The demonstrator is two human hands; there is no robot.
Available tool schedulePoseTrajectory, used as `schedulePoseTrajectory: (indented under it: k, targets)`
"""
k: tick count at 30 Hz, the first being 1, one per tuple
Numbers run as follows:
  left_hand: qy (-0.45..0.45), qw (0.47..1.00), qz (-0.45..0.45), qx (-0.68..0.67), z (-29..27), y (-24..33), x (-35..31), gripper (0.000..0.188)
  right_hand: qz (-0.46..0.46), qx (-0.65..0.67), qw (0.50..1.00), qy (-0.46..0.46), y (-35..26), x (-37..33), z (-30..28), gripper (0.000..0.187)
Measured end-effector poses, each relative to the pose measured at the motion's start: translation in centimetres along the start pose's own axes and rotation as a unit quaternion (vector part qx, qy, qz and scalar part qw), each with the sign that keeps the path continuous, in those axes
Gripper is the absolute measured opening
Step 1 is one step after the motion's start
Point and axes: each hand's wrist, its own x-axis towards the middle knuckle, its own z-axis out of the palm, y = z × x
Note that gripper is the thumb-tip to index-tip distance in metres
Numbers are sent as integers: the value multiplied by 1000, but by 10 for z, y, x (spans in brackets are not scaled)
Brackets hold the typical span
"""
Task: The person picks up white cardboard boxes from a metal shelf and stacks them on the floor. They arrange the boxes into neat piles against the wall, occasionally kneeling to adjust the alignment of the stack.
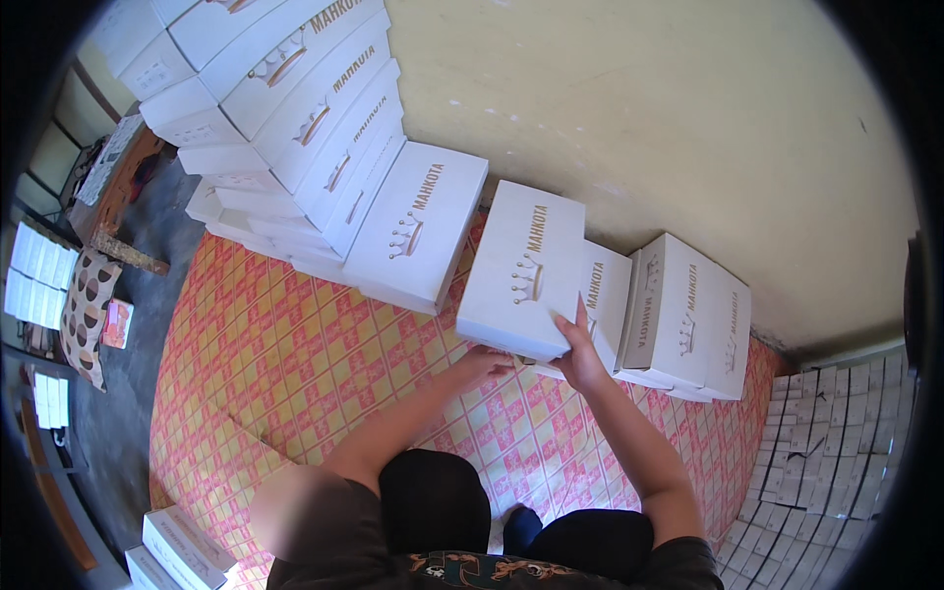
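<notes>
From where I stand: person seated on a red-and-yellow checked mat (324, 364), both hands at a white box (497, 251), crown print on its lid, tilted a bit. Box sits just beyond the hands, ahead of the knees. Right hand (580, 359) at its near right corner: thumb on the box, fingers spread along the side, partly closed, has hold of that corner. Left hand (484, 365) low at the near edge, just left of middle, box directly above it; fingers loosely curled, some hidden, can't tell if gripping or only touching. Another white box (608, 295) just right of it, partly covered. Further right, more boxes (688, 305) leaning together. Left, a separate box (408, 231) beside a tall stack (305, 128). Pale wall (669, 118) behind.
</notes>
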Motion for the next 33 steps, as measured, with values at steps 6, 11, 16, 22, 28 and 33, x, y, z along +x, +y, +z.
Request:
schedulePoseTrajectory:
  k: [6, 11, 16, 22, 28, 33]
  targets:
    - [-92, 982, 59, -157, -21, 23, -38, 52, 49, -9, 999, 15, 7, 22, 30, 81]
    - [-48, 959, 54, -273, -7, 33, -36, 70, 93, -8, 996, 17, 12, 32, 33, 82]
    - [-23, 951, 58, -301, -4, 26, -26, 75, 96, -35, 995, 16, 12, 34, 26, 84]
    - [37, 950, 54, -306, 6, 23, -20, 70, 90, -22, 995, -35, 27, 45, 5, 83]
    - [59, 950, 62, -300, 2, 27, -17, 66, 67, 0, 997, -40, 32, 53, 15, 80]
    - [63, 968, 13, -243, 1, 31, -22, 58, 87, -13, 996, -32, 29, 55, 6, 78]
